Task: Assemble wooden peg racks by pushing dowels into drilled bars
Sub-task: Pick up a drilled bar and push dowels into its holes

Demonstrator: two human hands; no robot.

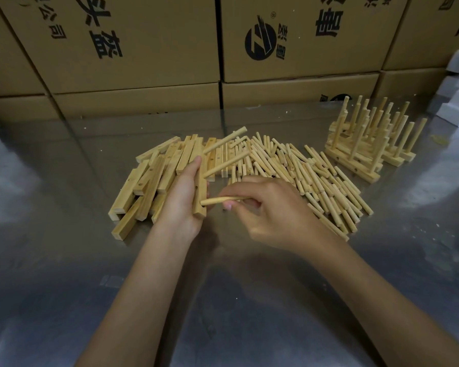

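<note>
dowel point(220, 200) meets held bar point(199, 192)

The right hand point(270, 207) hides most of its dowel point(217, 200) (far end unseen).

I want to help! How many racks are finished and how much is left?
Several finished pale wooden peg racks stand stacked at the right. The left hand grips a drilled wooden bar already carrying two pegs; the right hand pinches a third round dowel. Piles of loose dowels and bars remain.
</note>
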